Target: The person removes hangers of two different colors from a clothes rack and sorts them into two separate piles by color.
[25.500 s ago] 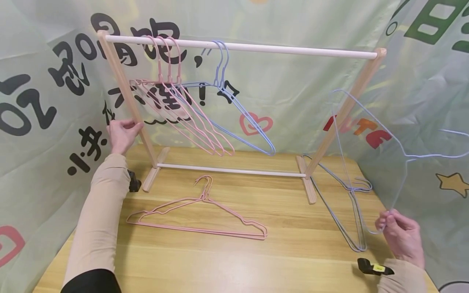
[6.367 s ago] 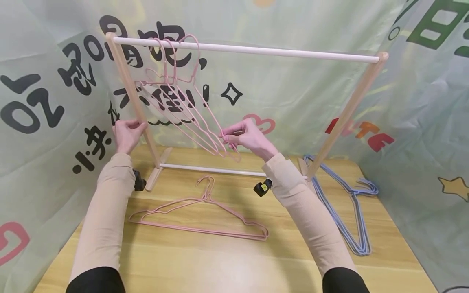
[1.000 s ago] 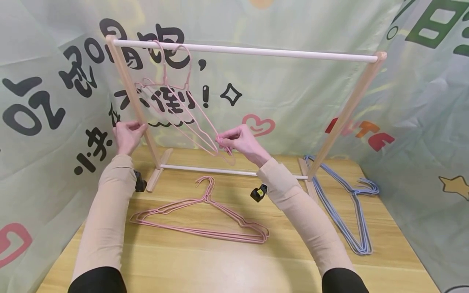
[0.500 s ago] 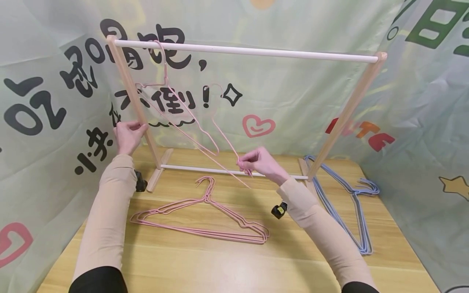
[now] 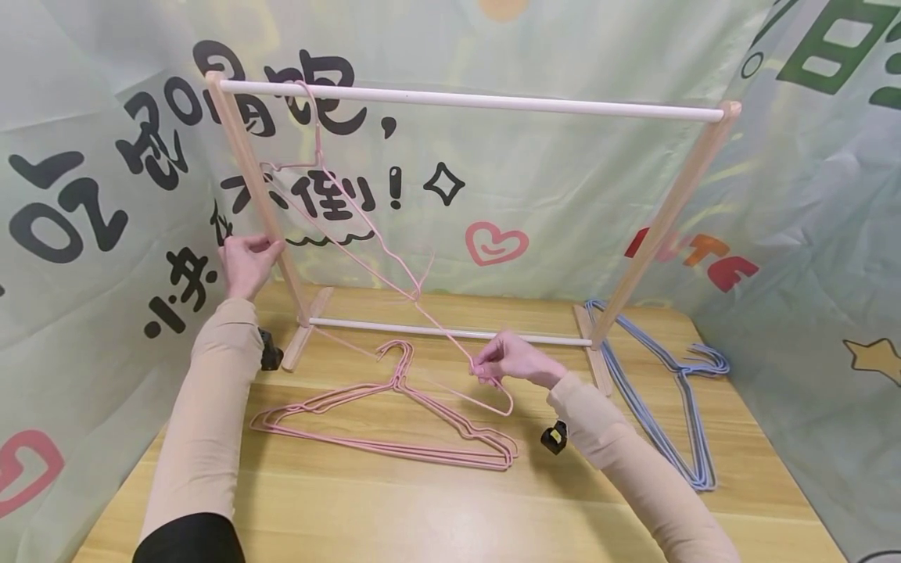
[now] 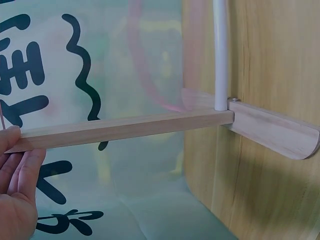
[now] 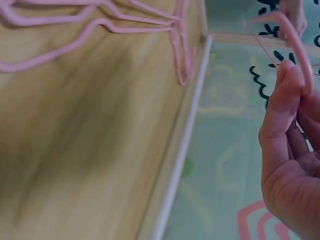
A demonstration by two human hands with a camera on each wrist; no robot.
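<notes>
My left hand (image 5: 248, 264) pinches the left wooden post (image 6: 125, 127) of a small clothes rack. The right hand (image 5: 517, 358) pinches one lower corner of a pink hanger (image 5: 446, 332), which is off the rod and tilted above the table; part of it is blurred. One pink hanger (image 5: 366, 223) still hangs from the white top rod (image 5: 493, 102) near its left end. Below the held hanger lies a stack of several pink hangers (image 5: 399, 375), hooks toward the rack. In the right wrist view, fingers curl round the held pink wire.
Several blue hangers (image 5: 680, 367) lie stacked on the table's right side, partly behind the rack's right foot (image 5: 597, 363). A white lower bar (image 5: 436, 331) joins the feet. Printed cloth (image 5: 577, 195) encloses the table (image 5: 422, 516) at the back and sides.
Blue hangers went from rod to right-hand stack, and pink ones joined the front stack. In the last second, my right hand lifted a pink hanger off the rod, bringing it down and right.
</notes>
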